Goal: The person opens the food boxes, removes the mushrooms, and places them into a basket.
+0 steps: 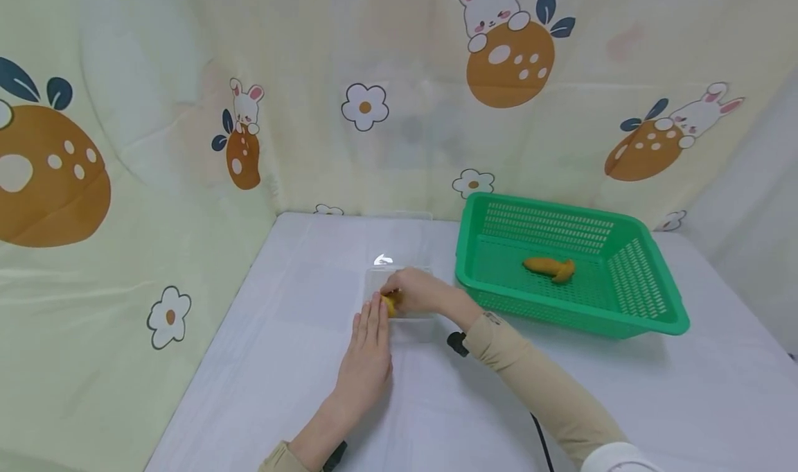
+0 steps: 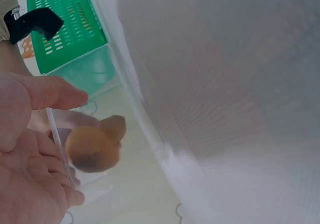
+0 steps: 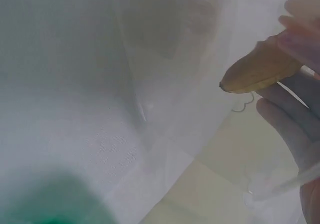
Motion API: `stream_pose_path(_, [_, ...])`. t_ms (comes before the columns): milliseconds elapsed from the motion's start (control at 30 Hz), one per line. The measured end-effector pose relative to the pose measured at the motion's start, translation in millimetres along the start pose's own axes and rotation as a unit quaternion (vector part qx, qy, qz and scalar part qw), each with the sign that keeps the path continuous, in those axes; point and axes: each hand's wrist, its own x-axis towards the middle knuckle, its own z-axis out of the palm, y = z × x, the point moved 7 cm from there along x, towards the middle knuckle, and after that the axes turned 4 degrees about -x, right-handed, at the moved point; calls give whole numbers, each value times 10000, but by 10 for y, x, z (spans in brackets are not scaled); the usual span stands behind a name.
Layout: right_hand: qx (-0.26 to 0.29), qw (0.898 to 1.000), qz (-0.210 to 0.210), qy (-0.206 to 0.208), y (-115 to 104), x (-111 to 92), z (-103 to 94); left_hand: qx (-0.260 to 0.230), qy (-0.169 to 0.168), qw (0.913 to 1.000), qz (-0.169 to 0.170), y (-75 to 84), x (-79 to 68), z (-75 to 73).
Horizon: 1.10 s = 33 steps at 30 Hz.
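Pinching a small yellow-orange piece (image 1: 390, 304), the right hand (image 1: 419, 291) sits over the clear plastic box (image 1: 399, 299); fingers are curled round the piece, holding it at the box's near-left rim. Piece is smooth, elongated, tapering to a blunt tip in the right wrist view (image 3: 257, 69); in the left wrist view (image 2: 95, 145) it reads as a rounded lump seen through the box wall. Material: can't tell.

Left hand (image 1: 368, 351) lies flat, palm down, fingers straight and together, tips against the box's near-left wall. Holds nothing. In the left wrist view the thumb (image 2: 47, 92) is extended toward the box, palm open beside the transparent wall.

Box is rectangular, thin-walled, colourless, see-through, with a glare spot on its far edge. It stands on the white table (image 1: 299, 361), surface matte and smooth.

Right of the box, close but apart: green plastic basket (image 1: 648, 285), rectangular, flared rim, slotted mesh walls and floor. Inside it, two orange elongated pieces (image 1: 550, 267) lie touching near the floor's centre.

Right forearm wears a tan sleeve (image 1: 542, 382), running from the box toward the near-right, with a black strap mount (image 1: 458, 343) at the wrist and a black cable (image 1: 541, 441) trailing along it.

Behind the box and to its left: cream fabric backdrop (image 1: 324, 63), creased, printed with bunnies, orange fruits and white flowers.
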Motion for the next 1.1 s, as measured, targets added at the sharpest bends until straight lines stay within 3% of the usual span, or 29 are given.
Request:
stream_pose_path(133, [93, 9998, -117, 161, 7, -39, -56, 19, 0, 10000, -12, 2, -6, 2])
stream_pose_path(467, [555, 9971, 104, 504, 69, -176, -154, 82, 15, 10000, 44, 14, -34, 10])
stream_pose_path(700, [1117, 9868, 83, 1170, 142, -275, -306, 301, 139, 9994, 137, 44, -25, -12])
stream_pose_path(800, [1783, 9704, 180, 1620, 207, -338, -423, 310, 129, 9994, 130, 48, -19, -10])
stream_pose_path(967, [3212, 9157, 245, 2402, 289, -478, -712, 250, 133, 9995, 126, 48, -11, 3])
stream_pose_path(1100, [3710, 8811, 333, 2916, 404, -606, -948, 238, 100, 9996, 92, 42, -7, 18])
